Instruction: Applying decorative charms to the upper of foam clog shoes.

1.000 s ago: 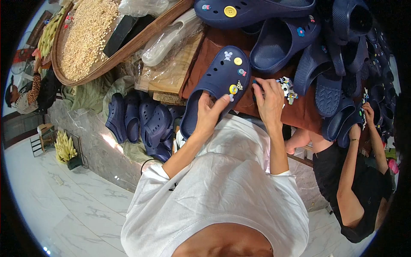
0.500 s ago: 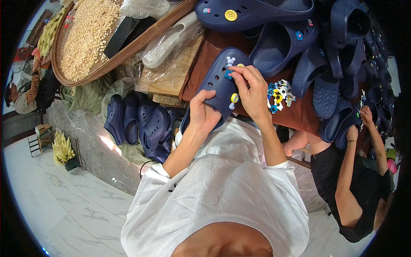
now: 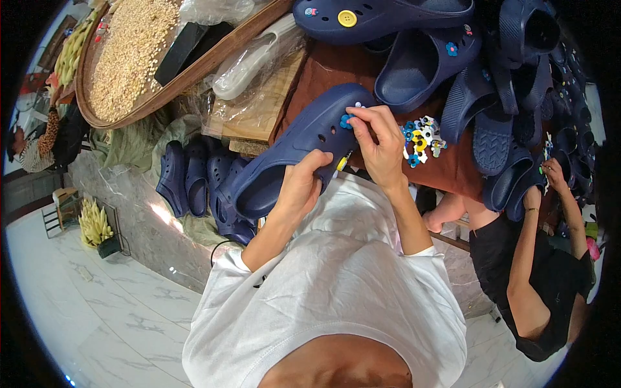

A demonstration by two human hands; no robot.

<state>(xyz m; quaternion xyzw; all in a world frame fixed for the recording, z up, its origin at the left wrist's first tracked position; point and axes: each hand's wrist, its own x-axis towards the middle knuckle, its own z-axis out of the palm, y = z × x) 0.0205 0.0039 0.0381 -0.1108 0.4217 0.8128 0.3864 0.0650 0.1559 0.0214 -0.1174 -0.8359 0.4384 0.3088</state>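
A navy clog with round holes is held over my lap, its toe pointing away to the right. My left hand is closed round the clog's near side, thumb on top. At the toe, my right hand pinches a blue flower charm against the upper. Part of a white charm shows just beyond those fingers. A yellow charm is on the side facing me, seen edge-on. To the right of my right hand lies a pile of small charms, white, yellow, blue and black, on brown cloth.
More navy clogs crowd the table's far and right side; others stand at left. A woven tray of grain and a white clog in plastic lie far left. At right, a co-worker's hand is near clogs.
The clog has tilted and turned, so its foot opening and side now face me more. My left hand has turned with it. My right fingers stay at the blue flower charm.
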